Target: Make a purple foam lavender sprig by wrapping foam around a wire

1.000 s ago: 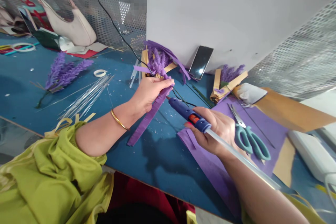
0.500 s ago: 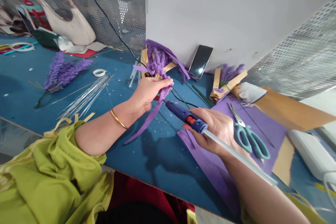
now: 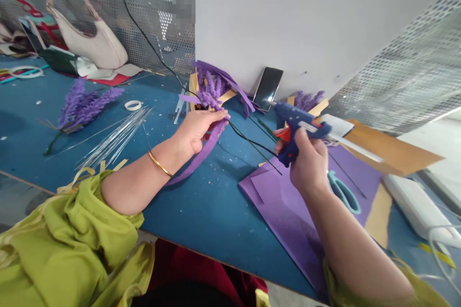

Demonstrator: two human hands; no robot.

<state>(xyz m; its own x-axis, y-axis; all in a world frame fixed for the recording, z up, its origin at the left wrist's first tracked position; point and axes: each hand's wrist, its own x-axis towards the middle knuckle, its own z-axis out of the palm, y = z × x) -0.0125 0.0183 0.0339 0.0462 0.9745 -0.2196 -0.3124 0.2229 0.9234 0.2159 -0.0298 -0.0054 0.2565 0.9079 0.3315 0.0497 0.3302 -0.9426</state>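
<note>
From the head view, the left hand (image 3: pixel 198 129) has thumb and fingers pinched together on the purple strip (image 3: pixel 202 155), which trails down over the table (image 3: pixel 209 220). A thin stem (image 3: pixel 266 159) pokes out past it. The right hand (image 3: pixel 309 160) is closed round the glue gun (image 3: pixel 296 117), above the purple paper (image 3: pixel 284 206) and near the scissors (image 3: pixel 345 195)
</note>
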